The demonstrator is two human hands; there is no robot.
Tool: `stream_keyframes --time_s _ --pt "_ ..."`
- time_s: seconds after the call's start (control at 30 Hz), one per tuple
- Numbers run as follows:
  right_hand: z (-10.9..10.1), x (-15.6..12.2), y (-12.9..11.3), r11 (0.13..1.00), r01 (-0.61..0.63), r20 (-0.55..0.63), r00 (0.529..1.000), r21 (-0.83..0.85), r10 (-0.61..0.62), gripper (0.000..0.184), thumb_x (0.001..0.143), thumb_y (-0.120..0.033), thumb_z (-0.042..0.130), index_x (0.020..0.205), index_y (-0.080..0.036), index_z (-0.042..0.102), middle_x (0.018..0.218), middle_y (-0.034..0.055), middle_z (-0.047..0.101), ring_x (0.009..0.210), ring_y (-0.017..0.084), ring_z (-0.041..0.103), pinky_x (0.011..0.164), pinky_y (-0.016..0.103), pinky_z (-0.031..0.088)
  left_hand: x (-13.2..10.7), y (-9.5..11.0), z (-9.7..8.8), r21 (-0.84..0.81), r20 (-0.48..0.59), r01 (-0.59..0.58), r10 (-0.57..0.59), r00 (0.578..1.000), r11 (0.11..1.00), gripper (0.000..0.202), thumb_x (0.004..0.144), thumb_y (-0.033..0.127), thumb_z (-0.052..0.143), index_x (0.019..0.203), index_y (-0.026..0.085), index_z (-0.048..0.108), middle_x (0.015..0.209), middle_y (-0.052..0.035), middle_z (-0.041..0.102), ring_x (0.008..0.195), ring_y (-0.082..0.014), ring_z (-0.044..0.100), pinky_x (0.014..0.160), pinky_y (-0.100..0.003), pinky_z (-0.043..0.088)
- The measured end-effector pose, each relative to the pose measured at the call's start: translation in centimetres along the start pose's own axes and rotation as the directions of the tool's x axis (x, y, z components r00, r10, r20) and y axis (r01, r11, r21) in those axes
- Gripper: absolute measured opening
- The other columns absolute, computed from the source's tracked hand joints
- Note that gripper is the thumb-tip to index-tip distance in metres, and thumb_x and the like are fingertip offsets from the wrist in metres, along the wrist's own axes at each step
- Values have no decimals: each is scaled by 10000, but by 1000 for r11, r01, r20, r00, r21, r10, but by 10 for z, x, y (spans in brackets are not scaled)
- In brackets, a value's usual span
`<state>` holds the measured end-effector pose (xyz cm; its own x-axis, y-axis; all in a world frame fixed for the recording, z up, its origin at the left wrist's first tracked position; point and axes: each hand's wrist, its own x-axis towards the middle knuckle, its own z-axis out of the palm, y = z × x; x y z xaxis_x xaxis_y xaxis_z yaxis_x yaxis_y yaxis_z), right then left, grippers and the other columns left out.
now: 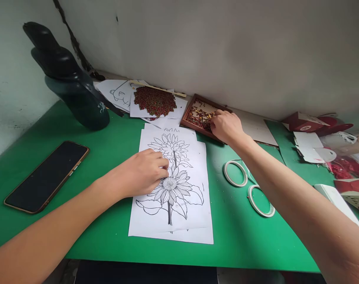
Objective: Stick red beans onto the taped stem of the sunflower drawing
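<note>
A sheet with a black-line sunflower drawing (179, 205) lies on a small stack of papers in the middle of the green table (114, 236). My left hand (145, 171) rests on the drawing beside the lower flower head, fingers curled and pressed to the paper. My right hand (226, 127) reaches into a brown wooden tray (188, 114) of reddish and pale seeds at the back, its fingertips bunched among them. What those fingertips pinch is hidden.
A dark phone (47, 175) lies at the left. A black lamp-like object (69, 83) stands behind it. More drawings and a seed-covered sheet (155, 100) lie by the wall. Two white tape rolls (235, 173) sit right of the drawing. Red and white boxes (306, 122) crowd the far right.
</note>
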<state>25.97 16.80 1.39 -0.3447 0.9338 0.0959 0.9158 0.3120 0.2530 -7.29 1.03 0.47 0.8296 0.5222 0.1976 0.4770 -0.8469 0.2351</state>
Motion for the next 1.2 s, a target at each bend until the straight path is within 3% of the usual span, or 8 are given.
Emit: stream_keyframes --time_s 0.2,0.37,0.47,0.87,0.97,1.1,1.2 --pt "-9 -9 14 970 -167 -124 974 179 190 214 904 -278 603 822 -173 770 981 151 682 873 282 627 747 390 462 0 2 1 5 -4 5 -5 1000 1000 252 924 96 570 1008 221 772 1044 -54 744 987 -228 679 916 -415 526" --pt "-17 -25 18 913 -313 -129 926 262 355 206 873 -239 600 907 -201 800 1034 124 693 870 288 643 713 388 462 0 5 1 35 1 2 -2 1000 999 292 901 73 571 1075 198 769 1109 -79 747 1014 -240 690 906 -410 565" --pt "-15 -36 18 883 -326 -164 903 339 396 209 862 -239 608 935 -215 803 1052 115 704 884 286 645 737 393 471 -1 6 1 55 2 4 -4 1000 999 294 902 84 578 1101 185 769 1118 -86 749 1026 -252 691 910 -430 573" --pt "-10 -78 -14 812 -130 -423 801 569 425 120 879 -258 657 856 -221 769 892 49 651 693 174 564 633 340 459 0 1 2 92 -6 -8 8 1000 996 272 923 108 591 1086 225 775 1141 -37 755 1107 -258 636 931 -449 530" --pt "-16 -88 -25 791 -62 -455 789 609 412 98 869 -226 669 841 -220 763 867 39 640 684 162 559 637 333 467 1 1 5 104 -16 -36 37 999 994 248 929 118 590 1064 215 775 1147 -43 758 1094 -255 636 926 -443 528" --pt "-18 -104 -55 744 63 -492 787 665 373 94 896 -191 665 872 -225 749 889 34 633 709 158 565 669 337 491 2 3 10 121 -108 -88 101 989 989 236 932 122 585 1052 204 771 1273 -57 728 1122 -259 634 923 -433 524" --pt "-10 -116 -77 734 145 -512 804 663 303 103 937 -186 650 914 -226 741 911 40 607 749 165 574 665 333 487 4 3 12 133 -123 -106 123 985 985 203 929 125 592 1006 196 766 1155 -50 756 1058 -247 653 913 -424 524"
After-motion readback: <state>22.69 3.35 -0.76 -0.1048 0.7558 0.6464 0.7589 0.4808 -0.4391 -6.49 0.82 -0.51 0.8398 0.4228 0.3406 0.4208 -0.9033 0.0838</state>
